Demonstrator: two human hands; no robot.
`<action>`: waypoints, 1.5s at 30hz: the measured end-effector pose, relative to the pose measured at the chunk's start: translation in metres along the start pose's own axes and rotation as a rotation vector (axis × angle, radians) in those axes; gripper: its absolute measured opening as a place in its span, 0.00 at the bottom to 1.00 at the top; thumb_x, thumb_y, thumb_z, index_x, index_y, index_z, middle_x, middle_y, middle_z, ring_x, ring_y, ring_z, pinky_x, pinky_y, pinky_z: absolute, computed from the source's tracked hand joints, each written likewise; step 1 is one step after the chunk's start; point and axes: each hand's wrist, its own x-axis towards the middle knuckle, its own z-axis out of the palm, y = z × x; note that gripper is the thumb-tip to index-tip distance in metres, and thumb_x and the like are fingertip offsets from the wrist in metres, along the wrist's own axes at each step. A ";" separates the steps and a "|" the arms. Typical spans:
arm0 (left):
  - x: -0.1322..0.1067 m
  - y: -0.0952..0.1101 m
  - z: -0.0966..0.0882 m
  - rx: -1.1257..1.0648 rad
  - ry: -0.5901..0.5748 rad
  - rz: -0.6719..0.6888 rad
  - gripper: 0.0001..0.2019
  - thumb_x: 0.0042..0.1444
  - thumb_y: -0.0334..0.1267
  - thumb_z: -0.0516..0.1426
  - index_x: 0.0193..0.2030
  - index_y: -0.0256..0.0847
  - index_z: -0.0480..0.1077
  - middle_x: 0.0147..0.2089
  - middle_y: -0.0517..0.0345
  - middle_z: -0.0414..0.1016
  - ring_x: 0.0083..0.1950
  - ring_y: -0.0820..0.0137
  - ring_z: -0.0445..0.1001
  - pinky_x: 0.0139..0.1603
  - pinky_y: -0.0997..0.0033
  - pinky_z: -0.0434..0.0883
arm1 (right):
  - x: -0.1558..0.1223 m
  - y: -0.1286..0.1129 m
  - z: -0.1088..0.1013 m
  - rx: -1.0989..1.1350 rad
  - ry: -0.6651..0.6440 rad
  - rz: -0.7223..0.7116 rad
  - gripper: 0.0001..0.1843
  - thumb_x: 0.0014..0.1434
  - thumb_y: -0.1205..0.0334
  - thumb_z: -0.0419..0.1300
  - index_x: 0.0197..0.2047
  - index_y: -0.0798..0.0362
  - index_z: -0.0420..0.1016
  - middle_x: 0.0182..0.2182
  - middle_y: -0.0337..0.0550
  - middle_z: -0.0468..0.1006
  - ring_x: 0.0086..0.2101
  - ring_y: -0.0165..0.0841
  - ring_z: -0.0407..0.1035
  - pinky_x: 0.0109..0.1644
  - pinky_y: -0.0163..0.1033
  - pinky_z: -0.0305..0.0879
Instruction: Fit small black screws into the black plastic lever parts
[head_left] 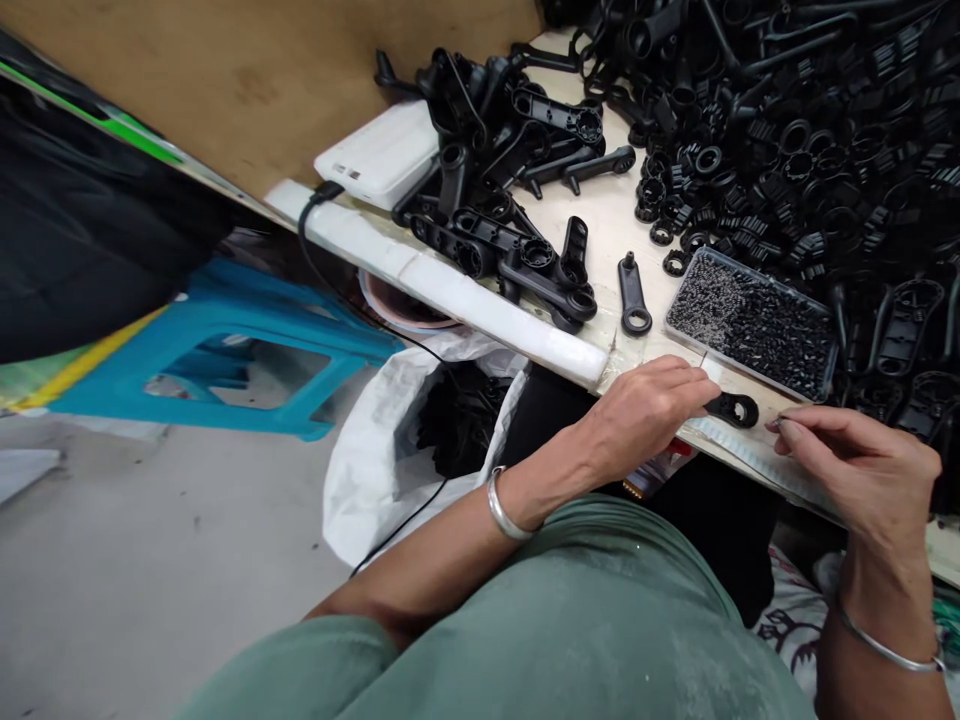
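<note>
At the table's front edge my left hand [651, 405] is closed on a black plastic crank-shaped part [735, 409], whose ringed end sticks out to the right. My right hand [862, 460] pinches something tiny just right of that ring; it is too small to name. Behind the hands lies a clear shallow box [750, 320] full of small metal bits on its left side and small black pieces on its right. One more black crank-shaped part [634, 293] rests alone on the table, left of the box.
Heaped black plastic parts and rings [810, 150] cover the right of the table. Several finished-looking cranks [517, 240] are piled left, beside a white power bank [382, 150] with a cable. Below stand a white sack [360, 490] holding black pieces and a blue stool [225, 350].
</note>
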 end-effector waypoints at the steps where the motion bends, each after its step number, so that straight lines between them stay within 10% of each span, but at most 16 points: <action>1: 0.000 0.000 0.000 0.000 -0.005 0.000 0.06 0.68 0.29 0.53 0.43 0.35 0.72 0.42 0.53 0.79 0.46 0.70 0.74 0.51 0.71 0.73 | 0.000 -0.003 0.001 -0.005 -0.004 -0.025 0.07 0.57 0.54 0.68 0.33 0.47 0.83 0.26 0.38 0.82 0.23 0.33 0.75 0.27 0.37 0.71; 31: 0.001 0.002 -0.004 -0.021 -0.080 -0.013 0.08 0.68 0.26 0.51 0.42 0.34 0.72 0.41 0.53 0.78 0.44 0.69 0.74 0.50 0.72 0.72 | 0.040 -0.028 0.009 0.003 -0.435 -0.243 0.10 0.56 0.60 0.61 0.26 0.50 0.79 0.19 0.35 0.75 0.19 0.27 0.66 0.23 0.31 0.62; 39: 0.000 0.000 0.000 -0.028 0.013 -0.002 0.05 0.67 0.28 0.55 0.43 0.34 0.72 0.43 0.53 0.79 0.46 0.69 0.75 0.51 0.71 0.73 | 0.017 -0.002 -0.001 0.091 -0.126 0.037 0.07 0.54 0.54 0.69 0.34 0.48 0.83 0.21 0.36 0.79 0.19 0.31 0.72 0.24 0.33 0.70; 45: -0.004 0.004 0.007 -0.007 0.075 -0.028 0.04 0.66 0.29 0.56 0.42 0.36 0.72 0.41 0.54 0.79 0.44 0.70 0.75 0.50 0.71 0.74 | -0.002 -0.007 0.003 -0.113 -0.050 -0.135 0.07 0.60 0.56 0.65 0.34 0.49 0.82 0.25 0.36 0.81 0.20 0.29 0.73 0.25 0.32 0.68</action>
